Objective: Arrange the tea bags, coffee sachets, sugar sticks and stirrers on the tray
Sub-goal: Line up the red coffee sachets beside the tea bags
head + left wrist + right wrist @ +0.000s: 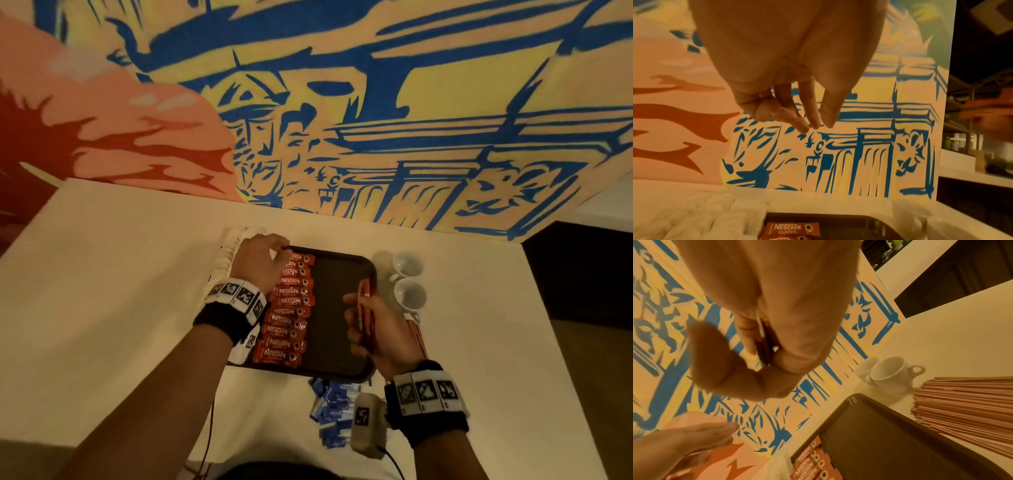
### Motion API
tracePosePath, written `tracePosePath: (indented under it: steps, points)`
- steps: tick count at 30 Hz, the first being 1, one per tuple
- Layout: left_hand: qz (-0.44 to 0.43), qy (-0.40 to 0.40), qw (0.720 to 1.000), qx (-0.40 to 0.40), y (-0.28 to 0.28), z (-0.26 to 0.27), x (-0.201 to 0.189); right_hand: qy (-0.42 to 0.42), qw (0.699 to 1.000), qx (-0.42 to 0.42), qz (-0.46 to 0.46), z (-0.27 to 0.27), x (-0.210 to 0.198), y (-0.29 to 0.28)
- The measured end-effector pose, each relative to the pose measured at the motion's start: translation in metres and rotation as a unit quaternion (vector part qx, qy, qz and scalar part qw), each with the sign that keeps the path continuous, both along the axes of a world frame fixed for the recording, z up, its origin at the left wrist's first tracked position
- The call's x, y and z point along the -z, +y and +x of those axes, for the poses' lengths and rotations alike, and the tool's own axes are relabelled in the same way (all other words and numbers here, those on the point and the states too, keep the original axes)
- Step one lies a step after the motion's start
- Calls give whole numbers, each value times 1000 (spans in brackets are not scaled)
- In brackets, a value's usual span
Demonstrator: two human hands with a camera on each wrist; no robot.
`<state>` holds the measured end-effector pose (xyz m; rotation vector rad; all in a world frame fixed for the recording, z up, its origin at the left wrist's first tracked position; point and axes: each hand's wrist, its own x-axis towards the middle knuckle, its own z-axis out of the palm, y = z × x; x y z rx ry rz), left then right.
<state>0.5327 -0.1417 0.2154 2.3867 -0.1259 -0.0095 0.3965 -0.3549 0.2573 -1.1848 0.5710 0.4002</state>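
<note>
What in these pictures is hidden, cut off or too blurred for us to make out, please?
- Head view: the print on the blue packets, too small.
- Head view: the stirrers, mostly behind the right hand.
- Right wrist view: the sachets it grips, edge-on and blurred; count unclear.
- Left wrist view: the tray, cut off below.

We look steeply down from the head at the tray [342, 308]; our wrist cameras sit close behind each palm, facing the mural [859, 162], both catching the tray's far end.
</note>
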Motion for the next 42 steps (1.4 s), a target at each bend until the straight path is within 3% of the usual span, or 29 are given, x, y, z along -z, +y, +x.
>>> tracePosePath:
  steps: [6,12,18,22,26,30,35,38,42]
  points:
    - [-95,46,994,19,-13,-58,-37,-66,996,-62,-22,-7,-25,-4]
    - [-240,106,961,89,-45,-100,-82,-119,984,-108,-72,-17,-45,-10]
    - [-292,77,951,57,-54,-122,-96,-139,980,-125,-72,-29,-50,-18]
    - [-313,51,947,57,-57,-135,-104,-127,987,-88,-45,-37,-49,-37]
    - [-339,105,930,95,-59,-147,-112,-192,981,-28,-23,-37,-52,-56]
    - [-329,85,934,107,-60,-145,-112,-231,970,-11,-76,-36,-57,-66]
    - [-374,95,918,94,-63,-136,-121,-232,965,16,-123,-28,-55,-65]
    - [-344,90,929,100,-60,-130,-120,-249,954,-35,-166,-22,-60,-60]
    - [-337,77,932,109,-59,-121,-122,-209,938,-204,-187,-15,-70,-50]
